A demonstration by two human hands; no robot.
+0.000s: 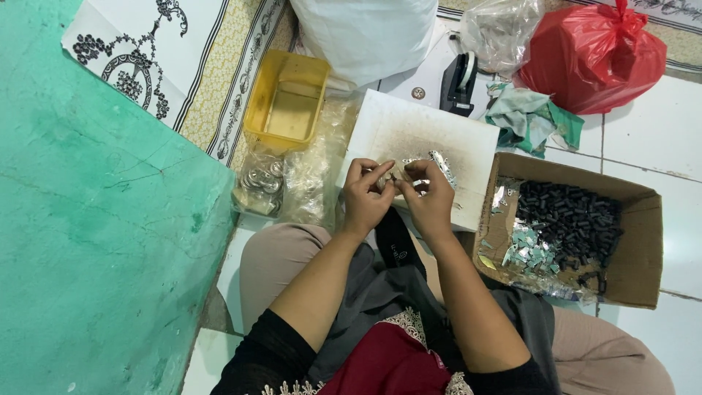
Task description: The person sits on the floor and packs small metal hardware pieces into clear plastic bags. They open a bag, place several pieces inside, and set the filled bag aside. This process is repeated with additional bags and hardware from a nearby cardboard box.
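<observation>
Shiny foil (441, 165), thin, light and easily torn, is pinched at its edge between the fingers of the left hand (365, 196) and right hand (429, 199).

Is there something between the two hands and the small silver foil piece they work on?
Nothing visible. The left hand and the right hand both already touch the small silver foil piece above the white board.

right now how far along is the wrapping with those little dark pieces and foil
Seemingly done: none identifiable; a clear bag holds shiny round items. In hand: left hand and right hand pinch a small piece with silvery foil over the white board. Left: the cardboard box still holds many dark pieces and cut foil bits, so plenty probably remains.
</observation>
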